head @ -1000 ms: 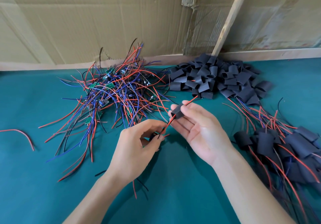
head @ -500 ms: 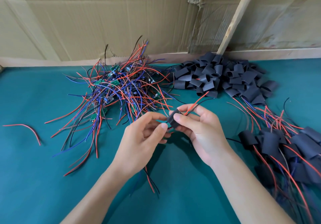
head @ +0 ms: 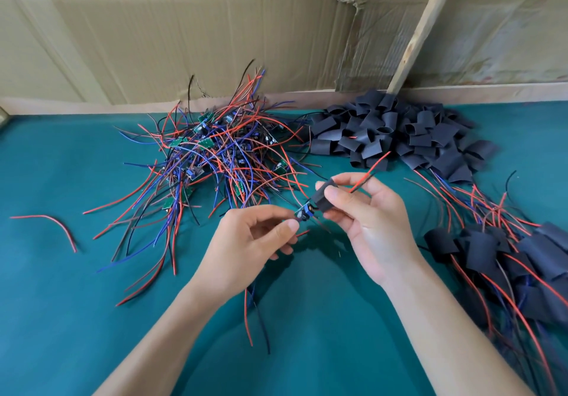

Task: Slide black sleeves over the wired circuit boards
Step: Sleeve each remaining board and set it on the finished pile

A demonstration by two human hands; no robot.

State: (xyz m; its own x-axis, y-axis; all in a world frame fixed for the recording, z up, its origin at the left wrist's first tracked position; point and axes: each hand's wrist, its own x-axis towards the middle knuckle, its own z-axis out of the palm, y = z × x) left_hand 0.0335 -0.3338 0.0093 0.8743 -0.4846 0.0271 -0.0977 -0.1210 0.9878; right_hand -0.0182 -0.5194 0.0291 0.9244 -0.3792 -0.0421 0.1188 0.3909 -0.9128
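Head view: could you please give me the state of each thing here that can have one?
left hand: pinches the circuit board.
right hand: pinches the black sleeve.
circuit board: still bare, at the sleeve's mouth.
black sleeve: threaded on the wires, not yet over the board.
board pile: unsleeved, tangled.
sleeve pile: empty.
finished pile: sleeved.

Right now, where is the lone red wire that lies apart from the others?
In the head view, the lone red wire lies on the green cloth at far left, apart from the wired boards pile.
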